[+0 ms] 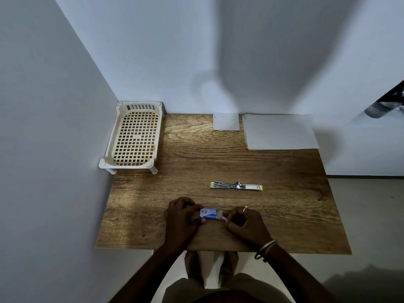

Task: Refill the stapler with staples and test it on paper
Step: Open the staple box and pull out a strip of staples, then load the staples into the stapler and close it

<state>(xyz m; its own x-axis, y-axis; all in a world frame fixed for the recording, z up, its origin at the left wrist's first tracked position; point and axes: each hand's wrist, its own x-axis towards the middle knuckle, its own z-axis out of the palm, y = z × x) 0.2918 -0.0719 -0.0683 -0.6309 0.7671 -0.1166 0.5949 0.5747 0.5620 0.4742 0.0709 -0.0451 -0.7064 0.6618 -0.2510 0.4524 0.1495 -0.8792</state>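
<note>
Near the front of the wooden table point(284, 215), the left hand point(182, 217) curls its fingers round one end of a little blue staple box point(209, 214). The right hand point(244, 224) pinches the other end. Farther back, the stapler point(236, 185) lies flat, wide open. A small paper point(226, 121), a big paper point(279, 132) and a white basket point(134, 136) sit by the wall.

Ahead of the left grip point(182, 217) and right grip point(244, 221), the stapler point(236, 186) lies flat; open surface point(185, 154) either side of it, basket point(133, 136) well off forward-left.
</note>
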